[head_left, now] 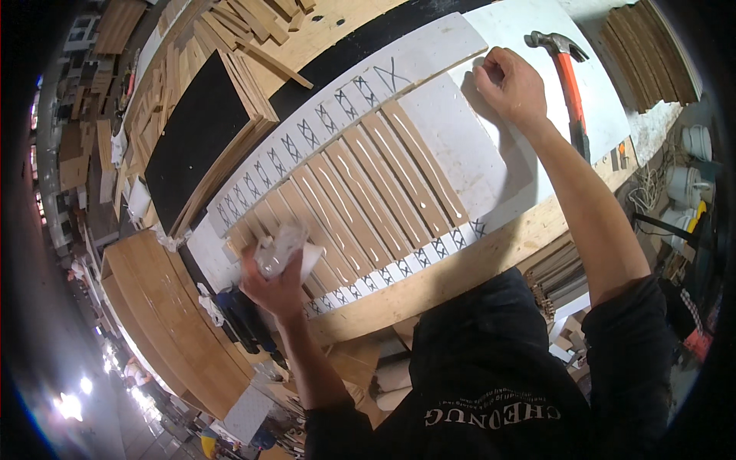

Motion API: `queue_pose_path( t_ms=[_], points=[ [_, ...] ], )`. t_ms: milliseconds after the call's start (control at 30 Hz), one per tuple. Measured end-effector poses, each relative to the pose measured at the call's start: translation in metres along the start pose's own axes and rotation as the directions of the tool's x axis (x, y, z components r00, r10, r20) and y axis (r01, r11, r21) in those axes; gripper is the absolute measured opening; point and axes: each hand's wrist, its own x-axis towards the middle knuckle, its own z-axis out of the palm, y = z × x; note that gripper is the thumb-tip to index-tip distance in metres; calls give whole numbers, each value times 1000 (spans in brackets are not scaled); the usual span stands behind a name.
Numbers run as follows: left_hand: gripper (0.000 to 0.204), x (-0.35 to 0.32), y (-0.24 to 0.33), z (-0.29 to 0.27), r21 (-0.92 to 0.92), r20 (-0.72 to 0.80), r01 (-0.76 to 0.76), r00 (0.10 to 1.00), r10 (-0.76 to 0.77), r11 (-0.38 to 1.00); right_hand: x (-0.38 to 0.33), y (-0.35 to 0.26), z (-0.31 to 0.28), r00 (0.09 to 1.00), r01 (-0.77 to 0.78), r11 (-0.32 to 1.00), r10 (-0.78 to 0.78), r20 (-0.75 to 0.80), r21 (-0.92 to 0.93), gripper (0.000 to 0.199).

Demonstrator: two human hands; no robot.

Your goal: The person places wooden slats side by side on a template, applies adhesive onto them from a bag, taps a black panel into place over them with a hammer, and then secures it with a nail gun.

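Observation:
My left hand point(276, 287) is closed around a translucent plastic glue bottle point(280, 249), blurred by motion, above the left end of a row of wooden strips. The brown strips point(368, 192) lie side by side, slanting, and several carry white lines of glue along their length. My right hand point(515, 86) is curled into a loose fist with nothing visible in it, beside the right end of a long white board point(437, 46). Dark crossed marks run along this board and along a white edge point(418, 263) at the strips' near ends.
To the right of my right hand lies a claw hammer point(566, 84) with an orange and black handle. Stacked black-faced panels point(203, 134) stand at the left, with loose wood strips point(245, 27) behind them. A brown stack point(644, 54) sits far right. Curved wooden panels point(165, 307) are lower left.

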Motion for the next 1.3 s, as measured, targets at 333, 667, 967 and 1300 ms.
queue_pose_path(
  t_ms=[333,667,967,1300],
  points=[
    [33,65,-9,33,-156,-67,-118,992,109,981,0,0,-2,1000,15,999,-15,-23,30,27],
    [34,33,-1,-1,-441,-232,260,892,-389,859,-1,-1,-1,1000,8,1000,-8,-27,-1,25],
    [45,-51,-2,-33,-66,13,175,985,-174,982,0,0,0,1000,17,1000,-17,-10,4,27],
    [47,-32,-13,-23,74,-60,21,998,-16,997,0,-1,-2,1000,-10,1000,10,20,-7,29]
  ],
)
